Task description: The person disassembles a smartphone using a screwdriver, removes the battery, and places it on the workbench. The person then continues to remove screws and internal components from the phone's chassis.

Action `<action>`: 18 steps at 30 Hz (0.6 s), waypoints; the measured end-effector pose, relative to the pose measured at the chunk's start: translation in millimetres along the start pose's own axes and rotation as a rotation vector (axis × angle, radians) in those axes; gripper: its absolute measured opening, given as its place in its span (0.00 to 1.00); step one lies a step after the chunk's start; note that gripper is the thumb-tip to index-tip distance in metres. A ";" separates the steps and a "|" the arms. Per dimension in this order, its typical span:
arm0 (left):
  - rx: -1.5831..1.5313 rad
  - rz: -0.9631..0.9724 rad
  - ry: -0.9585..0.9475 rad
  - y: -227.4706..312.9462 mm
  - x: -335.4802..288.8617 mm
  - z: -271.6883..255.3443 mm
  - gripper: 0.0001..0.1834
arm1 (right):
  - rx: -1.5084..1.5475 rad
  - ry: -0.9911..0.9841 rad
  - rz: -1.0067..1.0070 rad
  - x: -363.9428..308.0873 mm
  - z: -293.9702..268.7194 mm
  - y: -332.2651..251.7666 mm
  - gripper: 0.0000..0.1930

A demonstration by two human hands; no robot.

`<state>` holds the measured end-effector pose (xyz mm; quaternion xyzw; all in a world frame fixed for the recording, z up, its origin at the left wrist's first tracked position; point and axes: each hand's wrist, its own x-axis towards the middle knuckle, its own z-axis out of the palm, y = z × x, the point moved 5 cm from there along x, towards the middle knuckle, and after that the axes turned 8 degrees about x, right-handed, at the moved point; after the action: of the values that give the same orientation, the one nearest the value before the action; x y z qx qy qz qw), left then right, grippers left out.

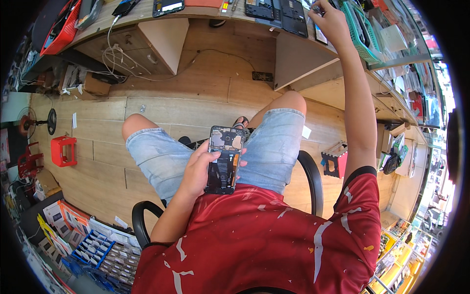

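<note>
My left hand is wrapped round a smartphone with its back cover off, held upright above my lap. Its dark battery and the circuit board at its upper end are exposed; my thumb presses on the inner edge. My right arm is stretched far forward to the workbench, where my right hand has its thumb and fingers curled together beside a green basket. Whatever lies between those fingertips is too small to tell. Dark opened phone or tablet parts lie just left of that hand.
A red basket and another phone are on the bench. Black chair armrests flank me. On the floor stand a red stool and a second stool. A white cable hangs from the bench.
</note>
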<state>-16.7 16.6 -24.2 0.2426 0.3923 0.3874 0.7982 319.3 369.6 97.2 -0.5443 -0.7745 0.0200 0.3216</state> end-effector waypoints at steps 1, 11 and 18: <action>0.009 -0.001 0.003 0.8 -0.1 -0.2 0.31 | 0.012 0.012 -0.013 0.1 -1.7 -2.0 0.14; -0.019 0.009 -0.015 -0.2 1.3 1.7 0.30 | 0.236 -0.029 0.031 -9.6 -8.1 10.4 0.12; -0.010 0.008 -0.016 1.8 0.8 2.9 0.30 | 0.184 -0.071 -0.044 -7.4 -16.4 -13.4 0.14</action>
<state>-14.7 18.1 -21.6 0.2433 0.3831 0.3904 0.8010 318.2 352.6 111.7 -0.4943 -0.7922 0.1034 0.3428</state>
